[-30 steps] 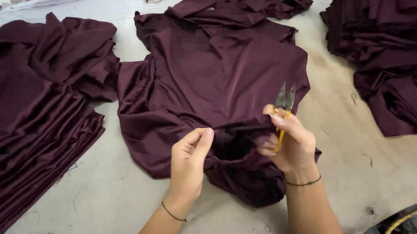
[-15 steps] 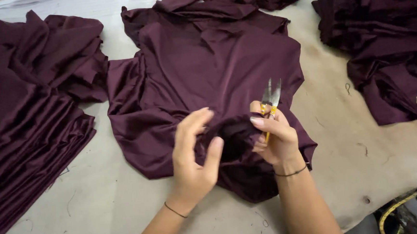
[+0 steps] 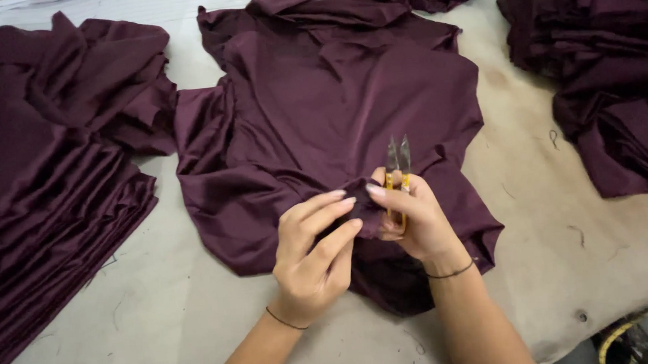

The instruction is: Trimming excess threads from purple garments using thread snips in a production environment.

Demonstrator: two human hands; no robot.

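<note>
L hand [image 3: 312, 252] pinches a fold of the maroon garment [image 3: 320, 122], fingers closed on cloth, mid-worktop [image 3: 160, 319]. R hand [image 3: 415, 221] grip closed round yellow thread snips [image 3: 398, 171], blades up, slightly apart, fingertips touching the same fold. Folded maroon stacks [image 3: 33, 200] lie left & right.

Garment workshop: stacked maroon garments [image 3: 49, 221] (identical), worn worktable [image 3: 568, 249], thread snips [image 3: 398, 171].
</note>
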